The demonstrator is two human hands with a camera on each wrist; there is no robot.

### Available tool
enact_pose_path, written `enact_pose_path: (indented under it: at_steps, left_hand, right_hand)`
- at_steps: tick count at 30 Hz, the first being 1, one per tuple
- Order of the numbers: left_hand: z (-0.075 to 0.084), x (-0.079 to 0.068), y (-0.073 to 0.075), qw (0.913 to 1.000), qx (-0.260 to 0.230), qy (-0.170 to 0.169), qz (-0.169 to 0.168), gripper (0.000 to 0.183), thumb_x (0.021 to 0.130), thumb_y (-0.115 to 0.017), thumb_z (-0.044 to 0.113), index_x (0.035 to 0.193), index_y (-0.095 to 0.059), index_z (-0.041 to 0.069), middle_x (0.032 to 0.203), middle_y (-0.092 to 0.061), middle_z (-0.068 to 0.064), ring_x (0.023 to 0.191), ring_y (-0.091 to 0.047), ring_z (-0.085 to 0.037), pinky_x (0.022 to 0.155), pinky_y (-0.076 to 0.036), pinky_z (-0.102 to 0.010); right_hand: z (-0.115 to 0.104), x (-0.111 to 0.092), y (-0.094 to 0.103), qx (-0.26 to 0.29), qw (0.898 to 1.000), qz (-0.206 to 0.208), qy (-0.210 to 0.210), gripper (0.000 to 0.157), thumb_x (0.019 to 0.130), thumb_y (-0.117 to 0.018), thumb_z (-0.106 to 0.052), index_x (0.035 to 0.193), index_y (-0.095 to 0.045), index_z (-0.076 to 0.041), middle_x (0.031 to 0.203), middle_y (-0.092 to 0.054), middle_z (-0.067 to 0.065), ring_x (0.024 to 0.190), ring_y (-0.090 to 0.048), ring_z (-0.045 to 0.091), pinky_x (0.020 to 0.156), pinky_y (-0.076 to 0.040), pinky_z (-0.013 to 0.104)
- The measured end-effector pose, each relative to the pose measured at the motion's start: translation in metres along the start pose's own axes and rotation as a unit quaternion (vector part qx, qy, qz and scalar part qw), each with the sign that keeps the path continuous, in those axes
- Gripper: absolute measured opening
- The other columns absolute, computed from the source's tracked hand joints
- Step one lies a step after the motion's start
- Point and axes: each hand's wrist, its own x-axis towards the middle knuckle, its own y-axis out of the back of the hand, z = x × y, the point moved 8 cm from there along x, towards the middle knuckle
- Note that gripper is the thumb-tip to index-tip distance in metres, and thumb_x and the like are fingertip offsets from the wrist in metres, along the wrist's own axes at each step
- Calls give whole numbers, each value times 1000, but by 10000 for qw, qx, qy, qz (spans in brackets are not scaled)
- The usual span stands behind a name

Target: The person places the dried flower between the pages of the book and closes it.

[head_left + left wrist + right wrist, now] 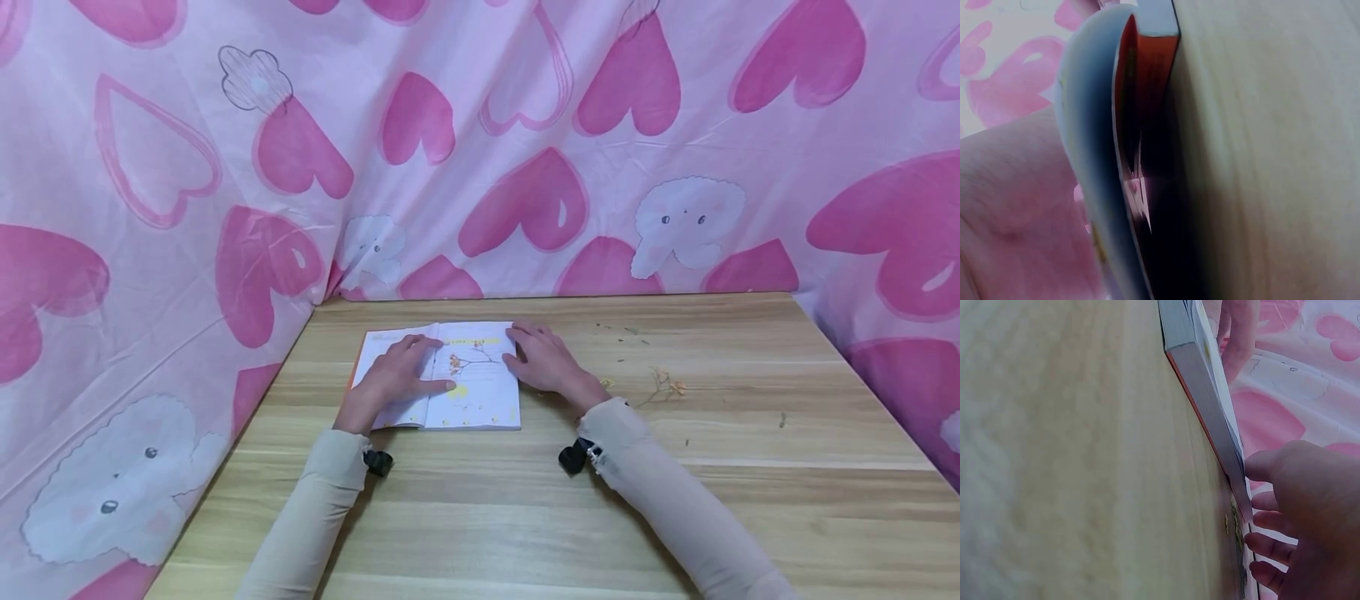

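Observation:
An open book (491, 415) with an orange cover lies on the wooden table. On its right page is a small sprig with orange flowers (456, 362); whether it is loose or printed, I cannot tell. My left hand (397, 371) rests across the left page and the fold, thumb stretched onto the right page. In the left wrist view, pages (1091, 125) bow up beside the palm. My right hand (546, 360) touches the book's right edge with its fingertips. The right wrist view shows the thick page block (1200, 394) and that hand's fingers (1269, 547) slightly bent along it.
Another dried sprig (663, 385) lies on the table right of the book, near my right wrist. Small leaf bits (630, 331) are scattered farther back and to the right. A pink heart-patterned cloth (525, 167) hangs behind the table (480, 517) and along its sides.

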Motion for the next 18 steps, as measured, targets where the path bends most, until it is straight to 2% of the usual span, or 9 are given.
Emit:
enact_pose_path:
  at_steps: [7, 12, 18]
  left_hand:
    - [2, 1, 0, 9999, 1, 156, -64, 87, 91, -82, 59, 162, -50, 21, 175, -33, -19, 162, -30, -44, 129, -30, -68]
    - [8, 2, 2, 9998, 170, 70, -36, 84, 91, -83, 56, 160, -53, 17, 174, -33, -24, 162, -28, -49, 129, -27, -71]
    - [18, 2, 7, 9998, 189, -53, 89, 80, 90, -86, 48, 157, -56, 16, 178, -23, -26, 165, -12, -53, 130, -15, -76]
  right_hand:
    - [0, 0, 1, -50, 10000, -66, 11, 63, 110, -59, -40, 163, -48, -8, 173, -41, 14, 159, -38, 40, 127, -37, 62]
    - [-1, 0, 1, -50, 10000, -78, 23, 63, 110, -60, -40, 163, -48, -8, 173, -40, 14, 159, -38, 41, 127, -37, 62]
    - [0, 1, 2, -52, 9999, -81, 59, 64, 110, -60, -40, 163, -48, -8, 173, -41, 14, 157, -40, 41, 126, -38, 61]
